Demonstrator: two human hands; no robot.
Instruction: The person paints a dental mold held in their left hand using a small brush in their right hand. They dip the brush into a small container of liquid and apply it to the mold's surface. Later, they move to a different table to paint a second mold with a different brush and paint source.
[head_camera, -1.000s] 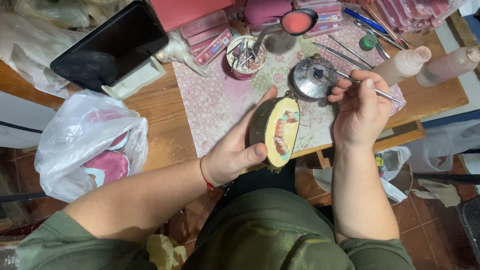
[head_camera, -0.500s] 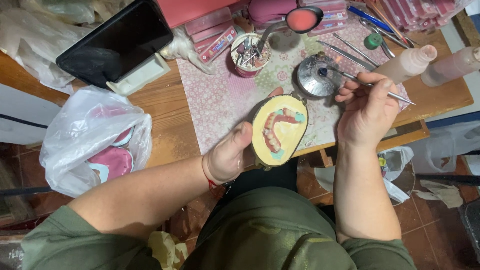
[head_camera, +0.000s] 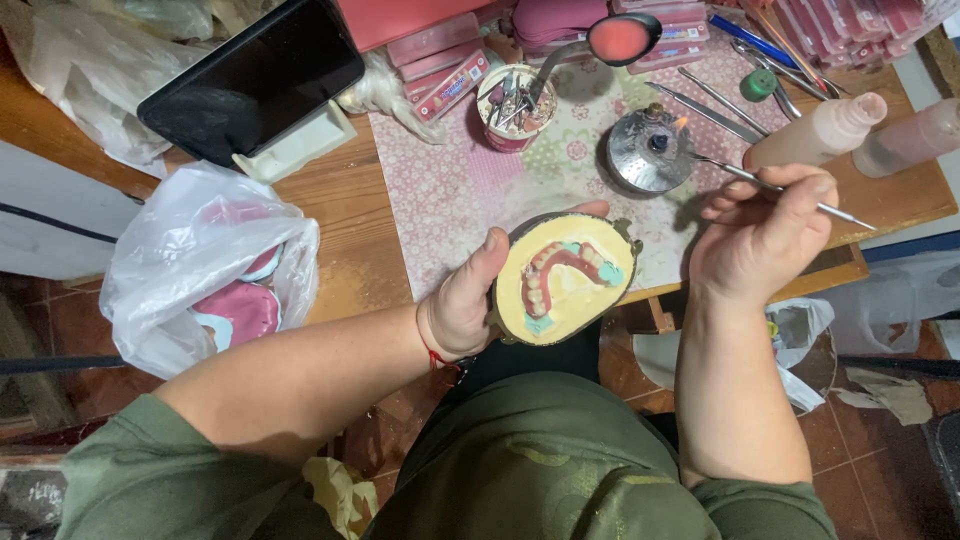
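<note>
My left hand (head_camera: 470, 300) grips a half flask (head_camera: 565, 275) filled with yellow plaster. A pink denture arch with teeth sits in it, face up, over my lap. My right hand (head_camera: 765, 235) pinches a thin metal instrument (head_camera: 745, 180) like a pen. Its tip reaches left to the small flame of a round metal spirit burner (head_camera: 648, 152) on the flowered mat (head_camera: 450, 190).
A white cup of burs and tools (head_camera: 515, 105), pink wax boxes (head_camera: 440, 60), a red-bowled spoon (head_camera: 620, 38), loose metal tools and two pinkish bottles (head_camera: 830, 125) crowd the back. A dark tablet on a stand (head_camera: 255, 85) and a plastic bag with pink casts (head_camera: 215, 270) are left.
The flask has turned from edge-on to face up and dropped lower over my lap. My right hand has brought the instrument's tip into the burner flame.
</note>
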